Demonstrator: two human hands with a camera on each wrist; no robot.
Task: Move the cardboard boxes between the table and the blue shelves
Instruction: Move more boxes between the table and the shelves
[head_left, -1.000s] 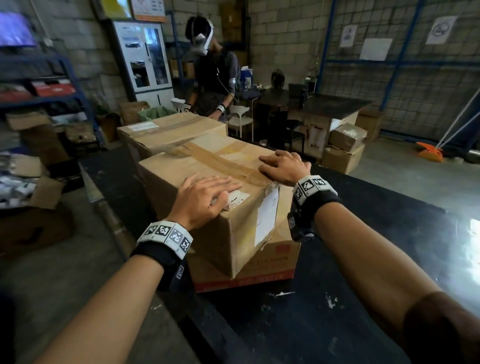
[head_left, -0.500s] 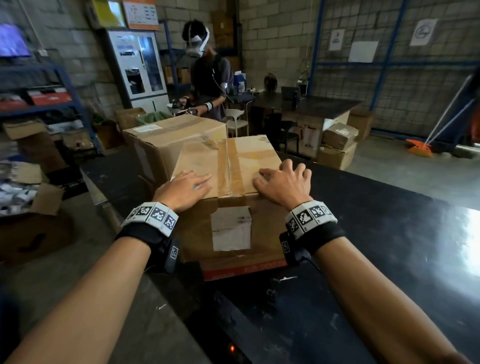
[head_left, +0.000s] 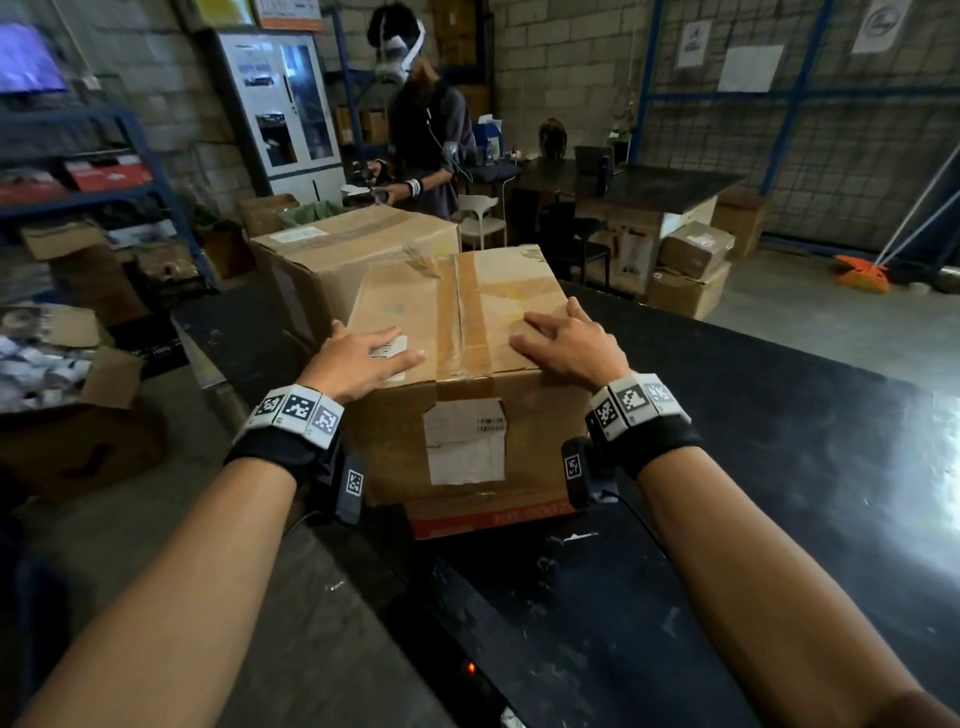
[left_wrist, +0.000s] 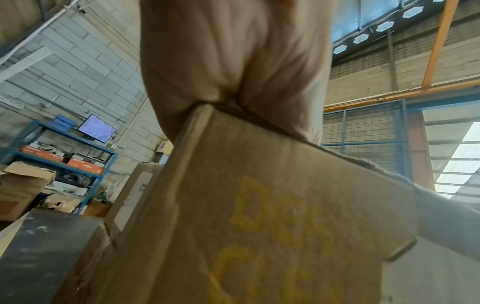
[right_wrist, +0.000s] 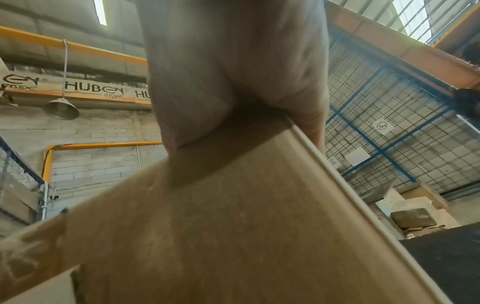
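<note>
A taped cardboard box (head_left: 467, 332) with a white label on its near face stands on the black table (head_left: 779, 441), square to me. My left hand (head_left: 363, 358) lies flat on the left of its top, fingers straight. My right hand (head_left: 566, 343) rests flat on the right of the top. In the wrist views each palm (left_wrist: 233, 61) (right_wrist: 228, 61) presses the box's upper edge (left_wrist: 259, 205) (right_wrist: 207, 205). A second, larger box (head_left: 343, 249) sits just behind, touching or nearly so. The blue shelves (head_left: 104, 192) are at the far left.
A person in a headset (head_left: 421, 130) works behind the boxes. Open cartons (head_left: 67, 395) lie on the floor at left. More boxes (head_left: 691, 265) are stacked by a far desk (head_left: 649, 187). A broom (head_left: 862, 270) leans at right. The table's near edge runs diagonally below my arms.
The near box has turned from corner-on to face-on, with its label toward me. Both hands stayed on its top and shifted with it.
</note>
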